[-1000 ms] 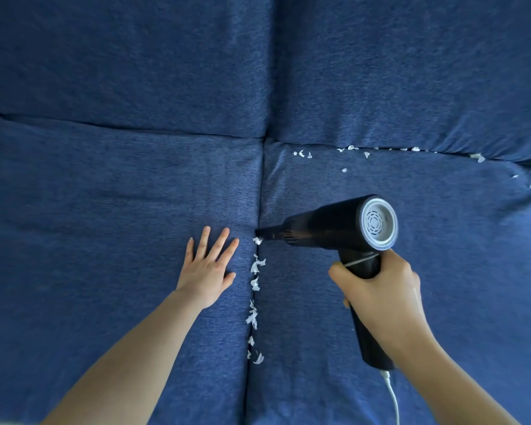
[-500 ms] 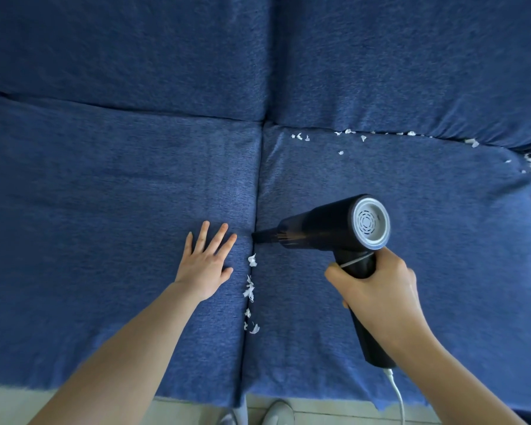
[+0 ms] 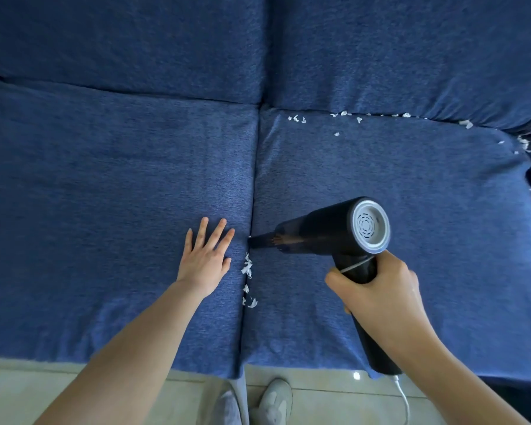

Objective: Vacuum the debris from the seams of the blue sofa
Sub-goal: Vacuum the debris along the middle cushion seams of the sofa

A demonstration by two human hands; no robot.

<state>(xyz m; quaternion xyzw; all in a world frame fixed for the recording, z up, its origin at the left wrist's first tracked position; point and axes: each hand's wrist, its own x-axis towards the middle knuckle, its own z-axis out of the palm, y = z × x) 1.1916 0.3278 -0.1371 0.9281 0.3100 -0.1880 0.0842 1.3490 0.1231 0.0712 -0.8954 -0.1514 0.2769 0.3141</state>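
Blue upholstery fills almost the whole view: the blue sofa (image 3: pixel 105 185) shows two seat cushions side by side with two back cushions above them, and a strip of pale floor (image 3: pixel 28 391) runs along the bottom edge, where a pair of grey shoes (image 3: pixel 273 400) stands. Between the seat cushions a centre seam (image 3: pixel 253 179) runs from the backrest towards the front edge, and a rear seam (image 3: pixel 380 115) runs along the foot of the right back cushion. The person's right hand (image 3: pixel 380 289) is clenched around the handle of a black handheld vacuum (image 3: pixel 334 234), whose white cord (image 3: pixel 403 397) trails off below; its narrow nozzle (image 3: pixel 259 240) touches the centre seam about halfway down. The left hand (image 3: pixel 204 259) lies flat and released on the left cushion just beside the seam, fingers spread, seemingly pressing the fabric to open the gap. Judging by how things lie, the task is partly done: the centre seam above the nozzle looks clean, while a short trail of white scraps (image 3: pixel 247 268) sits in it just below the nozzle, towards the front edge. More white bits (image 3: pixel 345 113) are scattered along the rear seam and at the far right corner (image 3: pixel 523 142), so that whole stretch appears untouched and makes up most of what is left.
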